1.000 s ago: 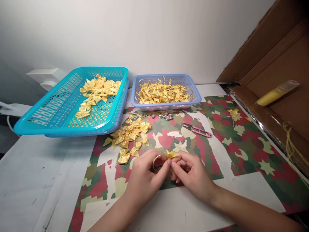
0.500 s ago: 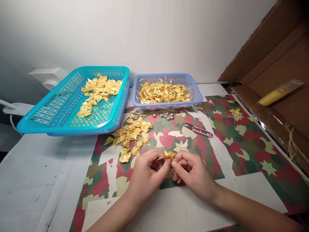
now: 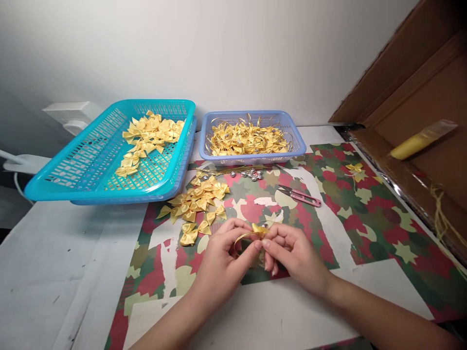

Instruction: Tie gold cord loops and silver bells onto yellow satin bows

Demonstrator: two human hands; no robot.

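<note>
Between my two hands is a yellow ribbon bow with a loop of gold cord and a small silver bell at its far side. My left hand is closed, its thumb and fingers pinching the cord and the bow's left side. Thumb and index finger of my right hand pinch the right side, the fingertips of both hands almost touching. My palms partly hide the cord's lower end. Loose yellow bows lie in a heap beyond my left hand.
A turquoise basket of bows stands at the left; a blue-violet basket of corded bows is at the back. Silver bells, gold cords and pink thread snips lie on the patterned sheet. A cardboard box stands right.
The bow has tilted and shifted slightly right between my fingers. A bell beside it now shows, and more of the cord loop is visible. The baskets and loose bows stay put.
</note>
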